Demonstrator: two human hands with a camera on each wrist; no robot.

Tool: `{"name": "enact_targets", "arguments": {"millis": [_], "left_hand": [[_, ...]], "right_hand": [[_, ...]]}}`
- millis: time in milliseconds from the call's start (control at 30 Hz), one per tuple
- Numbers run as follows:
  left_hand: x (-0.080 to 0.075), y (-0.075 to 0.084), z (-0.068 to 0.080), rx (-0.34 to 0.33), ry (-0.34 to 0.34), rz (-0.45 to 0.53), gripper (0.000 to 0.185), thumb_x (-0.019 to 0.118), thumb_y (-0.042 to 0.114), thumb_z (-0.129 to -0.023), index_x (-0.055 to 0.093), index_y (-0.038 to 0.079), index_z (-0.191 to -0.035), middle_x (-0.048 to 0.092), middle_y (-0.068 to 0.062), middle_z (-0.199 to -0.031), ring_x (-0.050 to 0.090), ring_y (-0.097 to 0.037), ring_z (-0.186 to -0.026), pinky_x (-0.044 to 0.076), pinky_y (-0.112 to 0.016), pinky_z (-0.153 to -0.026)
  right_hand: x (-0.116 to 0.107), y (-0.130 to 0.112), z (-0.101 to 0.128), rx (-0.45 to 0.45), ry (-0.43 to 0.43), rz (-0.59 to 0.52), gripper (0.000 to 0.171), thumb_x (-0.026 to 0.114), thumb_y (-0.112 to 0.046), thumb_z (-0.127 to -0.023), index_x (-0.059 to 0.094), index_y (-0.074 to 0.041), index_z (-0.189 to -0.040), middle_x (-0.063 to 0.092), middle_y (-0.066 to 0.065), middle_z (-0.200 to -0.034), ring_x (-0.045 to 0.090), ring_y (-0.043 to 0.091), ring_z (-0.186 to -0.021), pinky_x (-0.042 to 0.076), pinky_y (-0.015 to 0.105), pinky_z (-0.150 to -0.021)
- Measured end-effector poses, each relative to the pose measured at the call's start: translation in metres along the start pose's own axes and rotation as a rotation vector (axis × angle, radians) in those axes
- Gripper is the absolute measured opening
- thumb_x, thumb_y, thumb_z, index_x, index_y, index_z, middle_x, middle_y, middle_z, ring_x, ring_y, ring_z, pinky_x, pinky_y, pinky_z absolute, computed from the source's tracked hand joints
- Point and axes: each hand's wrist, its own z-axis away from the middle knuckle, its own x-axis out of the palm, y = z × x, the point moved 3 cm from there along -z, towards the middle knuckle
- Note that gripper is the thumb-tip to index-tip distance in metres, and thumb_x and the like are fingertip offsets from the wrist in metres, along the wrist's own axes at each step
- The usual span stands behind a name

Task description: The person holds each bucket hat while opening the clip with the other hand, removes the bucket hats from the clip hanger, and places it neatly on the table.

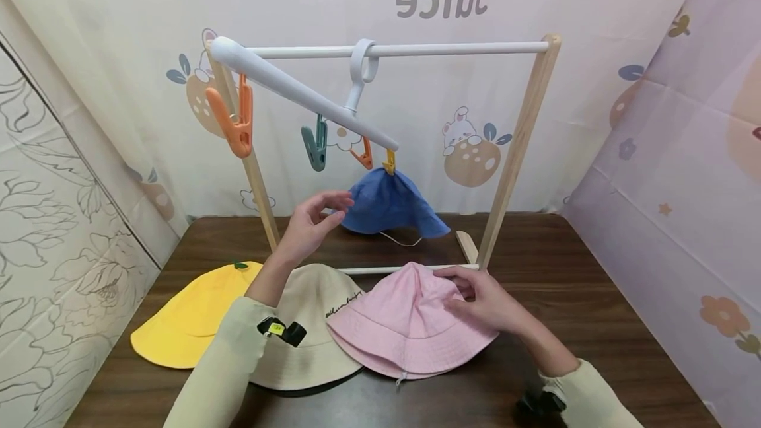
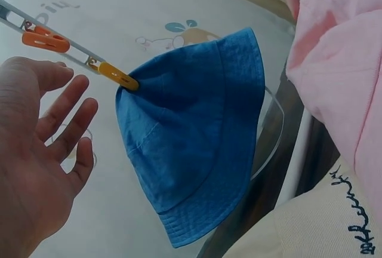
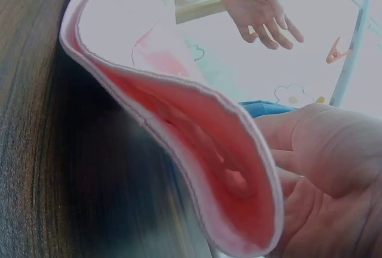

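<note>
Head view: blue hat (image 1: 389,207) hangs clipped beside the empty, spread left hand (image 1: 315,220); right hand (image 1: 484,299) pinches pink hat (image 1: 404,322), unhung.

The dark wooden table (image 1: 565,296) carries a yellow hat (image 1: 190,316) at nine o'clock, a beige hat (image 1: 309,349) overlapping it at the centre, a pink hat (image 1: 404,322) beside it, and the wooden rack's foot (image 1: 466,246) at twelve o'clock.
</note>
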Motion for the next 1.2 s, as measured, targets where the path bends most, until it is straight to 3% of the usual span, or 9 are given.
{"name": "enact_targets", "arguments": {"millis": [133, 433, 800, 1200], "left_hand": [[0.001, 0.001, -0.002, -0.017, 0.015, -0.015, 0.039, 0.063, 0.001, -0.111, 0.064, -0.006, -0.149, 0.071, -0.032, -0.144, 0.066, -0.007, -0.123, 0.054, -0.022, -0.097], [0.006, 0.002, -0.008, -0.01, 0.023, 0.002, 0.04, 0.063, 0.0, -0.111, 0.061, -0.01, -0.15, 0.069, -0.034, -0.146, 0.067, -0.008, -0.124, 0.055, -0.02, -0.096], [0.007, -0.001, -0.009, -0.029, 0.034, -0.006, 0.041, 0.062, 0.002, -0.113, 0.062, -0.005, -0.153, 0.069, -0.03, -0.149, 0.066, -0.032, -0.135, 0.054, -0.022, -0.099], [0.009, 0.0, -0.012, -0.047, 0.031, -0.004, 0.042, 0.062, 0.006, -0.114, 0.061, -0.001, -0.155, 0.068, -0.028, -0.153, 0.062, -0.045, -0.143, 0.053, -0.022, -0.103]], "right_hand": [[0.0, 0.001, -0.001, 0.006, 0.006, 0.018, 0.045, 0.078, 0.002, -0.101, 0.067, 0.009, -0.144, 0.081, 0.028, -0.128, 0.074, -0.004, -0.103, 0.06, 0.018, -0.088], [-0.001, 0.0, -0.001, 0.024, 0.009, 0.053, 0.041, 0.076, 0.0, -0.103, 0.069, 0.008, -0.142, 0.079, 0.029, -0.132, 0.074, -0.003, -0.104, 0.061, 0.02, -0.09], [0.003, -0.009, 0.004, 0.05, 0.057, 0.157, 0.039, 0.081, -0.009, -0.102, 0.073, 0.003, -0.137, 0.083, 0.021, -0.124, 0.077, 0.006, -0.095, 0.062, 0.026, -0.084], [0.001, -0.014, 0.003, 0.077, 0.096, 0.236, 0.033, 0.081, -0.01, -0.101, 0.078, 0.0, -0.132, 0.083, 0.018, -0.127, 0.083, 0.021, -0.104, 0.067, 0.038, -0.092]]}}
